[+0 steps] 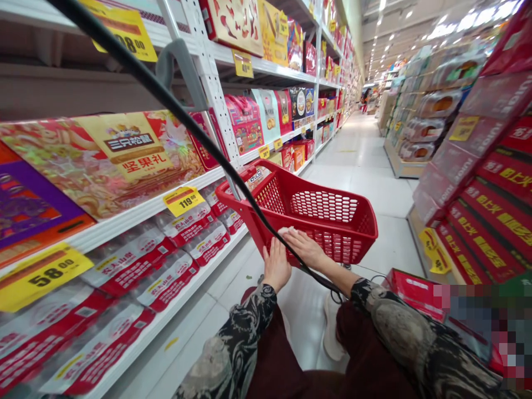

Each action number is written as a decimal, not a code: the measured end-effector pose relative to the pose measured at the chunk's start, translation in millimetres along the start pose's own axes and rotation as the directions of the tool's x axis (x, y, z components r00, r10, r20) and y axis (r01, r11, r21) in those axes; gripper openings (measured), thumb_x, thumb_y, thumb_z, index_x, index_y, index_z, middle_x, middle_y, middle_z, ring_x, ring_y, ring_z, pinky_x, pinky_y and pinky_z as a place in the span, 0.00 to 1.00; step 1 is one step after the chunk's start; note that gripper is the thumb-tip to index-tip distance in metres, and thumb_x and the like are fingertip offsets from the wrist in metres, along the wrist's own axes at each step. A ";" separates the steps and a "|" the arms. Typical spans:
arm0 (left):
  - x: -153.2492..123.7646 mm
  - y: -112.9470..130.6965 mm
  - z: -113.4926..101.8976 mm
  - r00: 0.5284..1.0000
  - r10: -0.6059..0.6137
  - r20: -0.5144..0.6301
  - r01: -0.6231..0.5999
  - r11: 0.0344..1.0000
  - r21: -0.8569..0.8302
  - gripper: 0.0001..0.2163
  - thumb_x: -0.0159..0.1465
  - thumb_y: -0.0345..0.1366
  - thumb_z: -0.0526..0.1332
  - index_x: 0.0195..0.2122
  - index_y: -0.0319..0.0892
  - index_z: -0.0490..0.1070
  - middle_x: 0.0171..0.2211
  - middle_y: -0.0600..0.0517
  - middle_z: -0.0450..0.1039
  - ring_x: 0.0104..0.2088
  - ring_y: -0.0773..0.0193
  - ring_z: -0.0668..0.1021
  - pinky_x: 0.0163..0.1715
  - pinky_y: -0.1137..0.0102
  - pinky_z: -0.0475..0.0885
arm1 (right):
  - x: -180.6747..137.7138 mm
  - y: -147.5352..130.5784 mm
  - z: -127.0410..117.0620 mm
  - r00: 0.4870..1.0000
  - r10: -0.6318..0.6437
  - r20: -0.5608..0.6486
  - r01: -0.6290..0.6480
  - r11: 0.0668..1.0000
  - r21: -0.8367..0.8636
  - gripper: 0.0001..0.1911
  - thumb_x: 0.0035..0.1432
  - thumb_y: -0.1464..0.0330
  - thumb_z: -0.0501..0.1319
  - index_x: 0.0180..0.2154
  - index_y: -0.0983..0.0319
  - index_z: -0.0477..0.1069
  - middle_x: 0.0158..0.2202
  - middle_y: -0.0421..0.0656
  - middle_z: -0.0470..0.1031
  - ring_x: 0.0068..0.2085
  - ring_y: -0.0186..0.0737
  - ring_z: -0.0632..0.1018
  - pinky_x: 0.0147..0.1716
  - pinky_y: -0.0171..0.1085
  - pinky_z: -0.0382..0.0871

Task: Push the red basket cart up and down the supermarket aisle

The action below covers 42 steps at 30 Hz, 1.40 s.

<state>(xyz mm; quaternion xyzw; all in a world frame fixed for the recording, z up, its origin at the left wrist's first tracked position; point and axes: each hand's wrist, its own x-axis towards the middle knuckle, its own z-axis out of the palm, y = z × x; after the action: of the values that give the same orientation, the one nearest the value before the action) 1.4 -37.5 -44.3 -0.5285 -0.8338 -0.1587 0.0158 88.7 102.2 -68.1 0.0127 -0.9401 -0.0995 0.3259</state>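
A red plastic shopping basket [332, 216] with perforated walls stands on the aisle floor before me. Its silver pull rod leans up left to a grey handle [183, 75]. My left hand [277, 267] rests against the basket's near side, fingers stretched upward. Beside it, my right hand [305, 247] lies flat on the same side near the rim, with fingers extended to the left. Something pale shows at the right fingertips; I cannot tell what it is. A black cable [216, 149] crosses the view diagonally and passes in front of the hands.
Shelves on the left hold gift boxes [137, 149], packs of bottled water [137, 249] and yellow price tags [183, 200]. To the right stand stacked red cartons [490, 221] and a pallet of wrapped packs [432, 116]. A red box [415, 291] lies by my right arm. Another person [366, 100] is far down the aisle.
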 end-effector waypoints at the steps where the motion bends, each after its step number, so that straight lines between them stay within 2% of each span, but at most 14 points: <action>1: 1.0 1.7 -0.3 1.000 -0.006 -0.005 0.006 1.000 0.007 0.36 0.52 0.24 0.52 0.64 0.34 0.47 0.66 0.39 0.45 0.66 0.53 0.49 0.63 0.49 0.46 | -0.5 5.2 -6.1 0.999 0.007 -0.035 -0.008 1.000 -0.028 0.21 0.62 0.76 0.50 0.56 0.65 0.64 0.59 0.48 0.64 0.63 0.49 0.59 0.59 0.50 0.60; 5: 5.5 11.8 3.0 1.000 0.006 -0.017 -0.005 0.999 0.041 0.34 0.53 0.27 0.53 0.63 0.32 0.49 0.66 0.39 0.45 0.66 0.53 0.49 0.63 0.49 0.46 | -12.5 28.6 -23.0 0.993 0.040 -0.112 -0.052 0.993 -0.109 0.21 0.62 0.77 0.49 0.55 0.66 0.65 0.59 0.49 0.65 0.64 0.49 0.56 0.61 0.51 0.56; 8: 5.1 23.6 12.7 0.998 0.057 -0.012 -0.056 0.996 0.063 0.33 0.55 0.28 0.53 0.63 0.32 0.49 0.66 0.38 0.45 0.66 0.53 0.50 0.62 0.48 0.47 | -36.2 33.2 -21.7 0.999 0.015 -0.034 -0.018 0.994 -0.112 0.21 0.62 0.77 0.50 0.55 0.67 0.65 0.58 0.50 0.66 0.63 0.48 0.58 0.60 0.51 0.58; 11: 1.6 35.6 24.2 0.993 0.115 -0.001 -0.114 0.989 0.097 0.33 0.55 0.28 0.52 0.64 0.34 0.48 0.66 0.39 0.45 0.66 0.54 0.50 0.62 0.49 0.49 | -61.3 25.4 -12.8 0.998 0.006 0.059 0.000 0.995 -0.098 0.21 0.60 0.77 0.51 0.56 0.69 0.64 0.58 0.52 0.65 0.62 0.49 0.61 0.57 0.51 0.61; 14: -0.1 44.3 31.9 0.987 0.161 -0.004 -0.159 0.981 0.115 0.33 0.54 0.28 0.51 0.64 0.33 0.48 0.66 0.40 0.46 0.66 0.55 0.50 0.62 0.49 0.49 | -73.8 17.7 -10.3 0.996 0.000 0.087 0.008 0.996 -0.094 0.21 0.60 0.77 0.52 0.54 0.70 0.66 0.56 0.53 0.68 0.60 0.50 0.64 0.56 0.50 0.63; 18: 5.5 49.6 34.2 0.988 0.153 -0.024 -0.151 0.984 0.091 0.34 0.54 0.27 0.51 0.64 0.32 0.48 0.66 0.41 0.46 0.66 0.54 0.50 0.62 0.48 0.50 | -69.4 22.4 -30.8 0.999 0.031 0.015 -0.029 0.995 -0.099 0.22 0.61 0.77 0.51 0.56 0.67 0.64 0.58 0.51 0.65 0.62 0.48 0.60 0.58 0.50 0.60; 23: 12.2 57.8 35.5 0.985 0.154 -0.077 -0.147 0.985 0.089 0.33 0.54 0.27 0.51 0.63 0.30 0.49 0.66 0.40 0.44 0.66 0.53 0.48 0.62 0.48 0.48 | -72.0 41.0 -55.6 0.989 0.081 -0.125 -0.105 0.974 -0.200 0.21 0.62 0.77 0.51 0.56 0.68 0.64 0.59 0.51 0.65 0.65 0.50 0.55 0.60 0.50 0.56; 25: 9.7 64.4 38.7 0.982 0.181 -0.061 -0.175 0.981 0.086 0.34 0.54 0.27 0.52 0.64 0.30 0.48 0.66 0.40 0.44 0.66 0.53 0.48 0.62 0.48 0.48 | -84.2 42.5 -52.4 0.991 0.089 -0.098 -0.109 0.970 -0.218 0.20 0.61 0.77 0.51 0.55 0.68 0.65 0.58 0.51 0.66 0.64 0.51 0.56 0.60 0.50 0.57; 29: -1.2 80.3 48.0 0.967 0.253 -0.001 -0.252 0.964 0.090 0.34 0.54 0.28 0.52 0.64 0.32 0.47 0.67 0.41 0.44 0.66 0.54 0.48 0.63 0.48 0.47 | -115.6 31.5 -33.6 0.992 0.109 0.057 -0.097 0.978 -0.184 0.21 0.58 0.78 0.53 0.54 0.68 0.66 0.57 0.51 0.67 0.61 0.50 0.63 0.57 0.50 0.61; 32: -5.5 89.3 50.9 0.957 0.287 0.045 -0.290 0.953 0.087 0.34 0.54 0.28 0.51 0.64 0.32 0.47 0.67 0.41 0.44 0.66 0.54 0.48 0.63 0.49 0.47 | -129.6 23.3 -31.4 0.983 0.118 0.139 -0.099 0.985 -0.139 0.24 0.56 0.79 0.54 0.55 0.68 0.65 0.56 0.52 0.68 0.60 0.48 0.64 0.56 0.49 0.63; 34: -3.3 93.1 49.0 0.959 0.279 0.052 -0.283 0.956 0.082 0.34 0.54 0.28 0.51 0.64 0.32 0.47 0.67 0.41 0.43 0.66 0.54 0.48 0.63 0.48 0.48 | -130.4 24.2 -41.0 0.986 0.126 0.114 -0.110 0.985 -0.130 0.25 0.57 0.79 0.53 0.56 0.67 0.64 0.57 0.52 0.67 0.62 0.47 0.62 0.57 0.49 0.61; 39: 9.3 103.7 41.9 0.966 0.259 0.016 -0.259 0.963 0.077 0.36 0.53 0.27 0.53 0.64 0.31 0.45 0.67 0.41 0.40 0.67 0.53 0.46 0.63 0.48 0.47 | -122.9 45.1 -73.9 0.987 0.147 -0.064 -0.157 0.970 -0.184 0.21 0.61 0.77 0.51 0.56 0.66 0.64 0.58 0.50 0.66 0.64 0.48 0.56 0.60 0.51 0.57; 42: 8.4 114.0 43.8 0.955 0.294 0.035 -0.296 0.953 0.070 0.36 0.53 0.27 0.53 0.64 0.31 0.45 0.67 0.41 0.40 0.67 0.54 0.46 0.63 0.48 0.46 | -133.9 50.7 -73.1 0.987 0.158 -0.021 -0.159 0.964 -0.213 0.20 0.62 0.77 0.51 0.55 0.67 0.65 0.57 0.50 0.67 0.63 0.49 0.59 0.59 0.51 0.59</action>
<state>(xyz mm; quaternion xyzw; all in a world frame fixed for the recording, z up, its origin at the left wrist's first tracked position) 104.9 26.8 -56.0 -0.6480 -0.7510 -0.1170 0.0486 241.2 150.8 -83.7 -0.0977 -0.9211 -0.1739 0.3342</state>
